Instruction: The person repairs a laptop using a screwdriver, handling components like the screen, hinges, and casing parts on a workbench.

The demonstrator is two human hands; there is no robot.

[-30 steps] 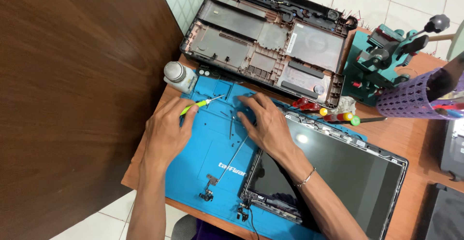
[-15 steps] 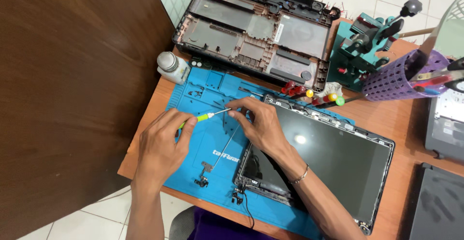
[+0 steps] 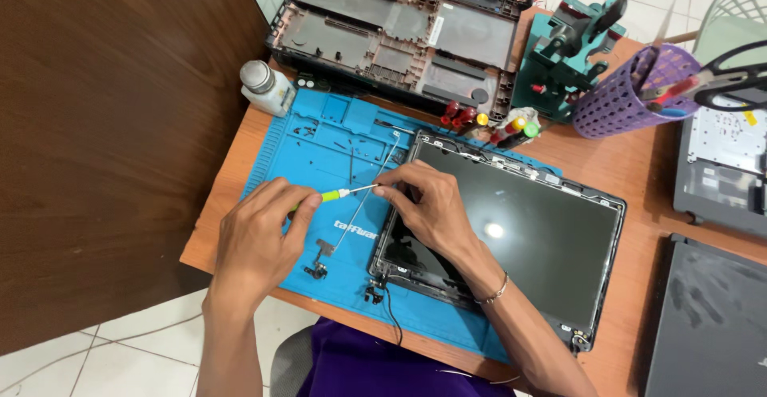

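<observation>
Now left hand (image 3: 260, 241) gripping green screwdriver (image 3: 334, 196), fingers clamped round handle, tip pointing right over blue mat (image 3: 319, 145). Right hand (image 3: 427, 205) pinching at tip, fingers together, resting on left edge of screen panel (image 3: 519, 245). Metal hinge (image 3: 339, 233) lying on mat just below screwdriver. White bottle (image 3: 266, 87) standing at mat's far corner on bench (image 3: 639, 157).

Left hand (image 3: 257, 241) curled shut — right hand (image 3: 427, 205) pinching, fingertips down.
</observation>
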